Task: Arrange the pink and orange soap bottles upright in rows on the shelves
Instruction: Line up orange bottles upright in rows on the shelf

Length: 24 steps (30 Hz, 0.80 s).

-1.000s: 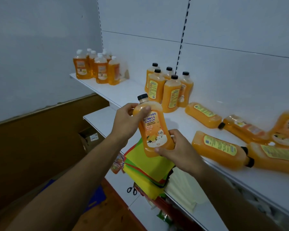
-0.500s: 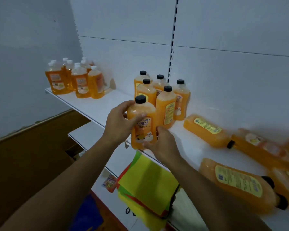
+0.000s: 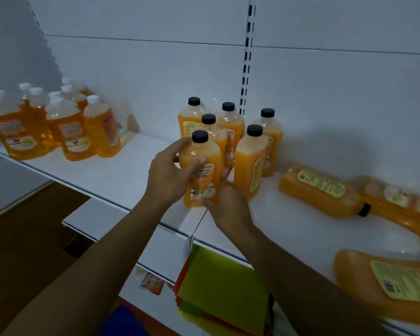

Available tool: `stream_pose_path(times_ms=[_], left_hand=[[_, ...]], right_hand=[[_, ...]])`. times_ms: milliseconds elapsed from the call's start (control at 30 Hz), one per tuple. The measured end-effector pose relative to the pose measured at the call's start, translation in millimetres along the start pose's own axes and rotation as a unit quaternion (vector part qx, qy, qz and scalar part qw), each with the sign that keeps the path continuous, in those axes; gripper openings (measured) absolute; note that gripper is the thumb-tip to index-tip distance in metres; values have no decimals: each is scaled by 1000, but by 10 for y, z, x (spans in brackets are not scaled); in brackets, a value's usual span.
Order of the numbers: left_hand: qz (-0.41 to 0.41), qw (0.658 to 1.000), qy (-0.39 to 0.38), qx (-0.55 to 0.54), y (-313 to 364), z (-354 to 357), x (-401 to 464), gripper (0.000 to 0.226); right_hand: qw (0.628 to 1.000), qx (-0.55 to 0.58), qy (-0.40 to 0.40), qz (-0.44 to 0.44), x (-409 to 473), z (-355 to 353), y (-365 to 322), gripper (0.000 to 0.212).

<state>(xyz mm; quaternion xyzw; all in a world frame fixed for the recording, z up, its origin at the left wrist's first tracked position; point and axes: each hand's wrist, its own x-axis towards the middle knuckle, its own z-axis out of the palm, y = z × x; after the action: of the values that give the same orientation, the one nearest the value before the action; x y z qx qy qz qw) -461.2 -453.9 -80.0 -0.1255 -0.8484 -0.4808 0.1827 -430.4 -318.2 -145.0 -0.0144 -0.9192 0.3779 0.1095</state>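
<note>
An orange soap bottle (image 3: 204,166) with a black cap stands upright on the white shelf (image 3: 107,175), in front of several upright black-capped orange bottles (image 3: 250,161). My left hand (image 3: 170,173) grips its upper left side, thumb across the front. My right hand (image 3: 226,204) holds its lower right edge with the fingertips. Several orange bottles lie on their sides at the right (image 3: 320,190), one near the front edge (image 3: 383,282).
A group of white-capped orange bottles (image 3: 66,127) stands at the shelf's left end. A lower shelf (image 3: 87,221) carries a stack of coloured sheets (image 3: 223,289) beneath my arms. A slotted upright (image 3: 247,57) runs up the back wall.
Both hands carried the bottle from mid-air in front of the shelf up and forward, setting it upright on the shelf at the front of the black-capped group. The camera moved closer.
</note>
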Motion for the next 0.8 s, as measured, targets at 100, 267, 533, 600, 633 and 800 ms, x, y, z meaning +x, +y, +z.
stream_pose_path(times_ms=[100,267,533,600,633,800], left_hand=[[8,1000,6,-8,-56,59,-4,57],[15,1000,1,8,-63,58,-26,63],[79,987,90,105,263,123,-439,73],[105,982,106,116,379,202,-580,70],[124,980,111,110,450,254,-644,68],[183,980,74,27,844,680,-947,56]], right_hand=[[1000,-3,5,1,19,45,35,44],[1000,11,-12,-21,-72,45,87,46],[995,-65,-45,-65,-418,-404,120,54],[992,-91,-50,-69,-516,-587,122,56],[991,-105,-49,-72,-568,-685,135,56],[982,-175,-48,-54,-818,-1310,404,55]])
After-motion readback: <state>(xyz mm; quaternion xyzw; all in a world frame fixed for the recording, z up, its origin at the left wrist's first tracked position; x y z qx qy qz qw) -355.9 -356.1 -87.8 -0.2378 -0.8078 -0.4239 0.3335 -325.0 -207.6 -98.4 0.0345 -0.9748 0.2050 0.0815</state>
